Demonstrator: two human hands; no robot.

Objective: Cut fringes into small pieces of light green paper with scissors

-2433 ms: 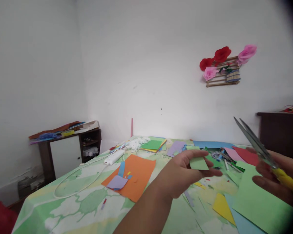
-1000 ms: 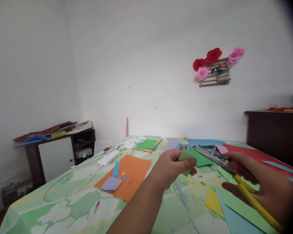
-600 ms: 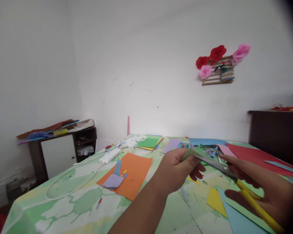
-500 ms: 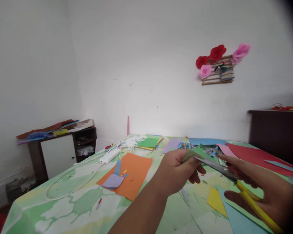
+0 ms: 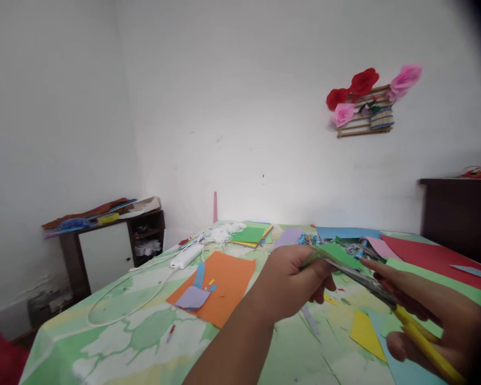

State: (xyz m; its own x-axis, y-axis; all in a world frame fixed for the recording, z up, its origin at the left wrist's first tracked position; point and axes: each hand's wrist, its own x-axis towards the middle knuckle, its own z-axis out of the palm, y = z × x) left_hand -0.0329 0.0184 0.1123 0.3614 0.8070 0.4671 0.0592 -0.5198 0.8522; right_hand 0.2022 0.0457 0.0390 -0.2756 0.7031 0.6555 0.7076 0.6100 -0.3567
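Head view. The left hand (image 5: pixel 292 278) pinched a small piece of light green paper (image 5: pixel 332 253) between thumb and fingertips, so that the thin, flat piece stood out beyond the grip toward the far right, held above the table (image 5: pixel 116 326). The right hand (image 5: pixel 436 315) was closed around the yellow plastic handles of a pair of scissors (image 5: pixel 379 289); their long axis ran from the handles at the lower right up and leftward, the metal blades pointing at the left hand's fingertips and meeting the near edge of the paper just beyond the pinch. Whether the blades stood apart or closed could not be told from the blur. Under both hands lay a smooth tablecloth printed in green and white patches. Left of the pinching hand lay a flat orange sheet (image 5: pixel 228 280) carrying a lilac square and blue scraps, and beyond that a white rounded bar with a looping white cord (image 5: pixel 186 257). Below the scissors lay a yellow triangular offcut (image 5: pixel 364 334) and a pale blue sheet; beyond the blades lay a red sheet (image 5: pixel 433 255). On the wall above, red and pink paper flowers (image 5: pixel 369 93) sat on a slatted wooden rack.
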